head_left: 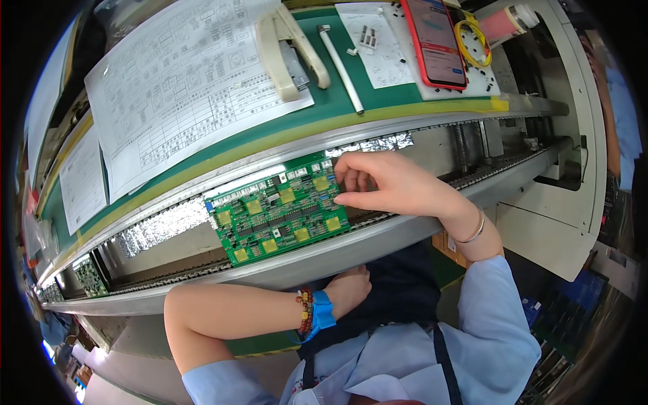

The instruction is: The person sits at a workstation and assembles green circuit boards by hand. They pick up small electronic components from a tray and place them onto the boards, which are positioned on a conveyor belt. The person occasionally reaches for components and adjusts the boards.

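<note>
A populated green circuit board (287, 212) with yellow square parts and rows of small components lies across the two rails of a conveyor. At its right edge is my right hand (385, 181), index finger and thumb against the board's edge and the other fingers curled in. My left hand (349, 290) rests in front of my dark apron, below the near rail, its fingers curled and partly hidden; I see nothing in it. A beaded bracelet and a blue wrist strap (322, 312) circle that wrist.
Beyond the far rail (223, 177), a green bench carries printed diagram sheets (182, 88), a cream handle-shaped tool (277, 57), a white stick-like tool (343, 71) and a red-cased phone (437, 47). More boards (90, 275) sit farther left on the conveyor. A pale machine housing (550, 202) bounds the right.
</note>
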Motion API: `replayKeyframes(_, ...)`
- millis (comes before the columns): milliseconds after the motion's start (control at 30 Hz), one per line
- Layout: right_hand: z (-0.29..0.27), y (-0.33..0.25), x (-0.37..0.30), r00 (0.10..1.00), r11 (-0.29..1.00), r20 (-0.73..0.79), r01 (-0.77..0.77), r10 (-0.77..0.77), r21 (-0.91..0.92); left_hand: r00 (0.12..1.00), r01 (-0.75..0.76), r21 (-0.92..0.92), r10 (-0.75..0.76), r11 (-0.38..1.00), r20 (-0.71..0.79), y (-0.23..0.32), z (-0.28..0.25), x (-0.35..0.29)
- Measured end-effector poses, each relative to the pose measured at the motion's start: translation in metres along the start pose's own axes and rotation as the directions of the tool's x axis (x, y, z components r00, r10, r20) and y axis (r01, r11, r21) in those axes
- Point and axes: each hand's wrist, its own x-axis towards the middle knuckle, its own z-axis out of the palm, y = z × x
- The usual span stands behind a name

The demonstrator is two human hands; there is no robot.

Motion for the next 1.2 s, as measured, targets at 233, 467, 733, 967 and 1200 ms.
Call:
replayKeyframes(233,0.001,0.001,0.000,0.999,0.998,-0.014,0.042,-0.043,-0.041,1.000,-0.010,-0.027,0.009,1.000,-0.020,0.000,0.000,-0.002)
replayKeyframes(467,0.003,0.001,-0.001,0.998,0.997,-0.025,0.050,-0.052,-0.060,1.000,-0.027,-0.030,0.027,0.999,-0.011,0.002,0.001,-0.003)
replayKeyframes(733,-0.021,0.000,-0.023,0.947,0.968,-0.259,0.139,-0.192,-0.211,0.998,-0.069,-0.076,0.067,0.995,-0.020,0.004,0.006,-0.006)
replayKeyframes(967,-0.111,0.033,-0.042,0.519,0.749,-0.673,-0.091,-0.527,-0.657,0.994,-0.088,-0.041,0.086,0.995,-0.064,0.004,0.007,-0.007)
replayKeyframes(1200,-0.122,0.042,-0.023,0.558,0.758,-0.664,-0.092,-0.498,-0.646,0.993,-0.079,-0.041,0.076,0.996,-0.086,0.003,0.013,-0.007)
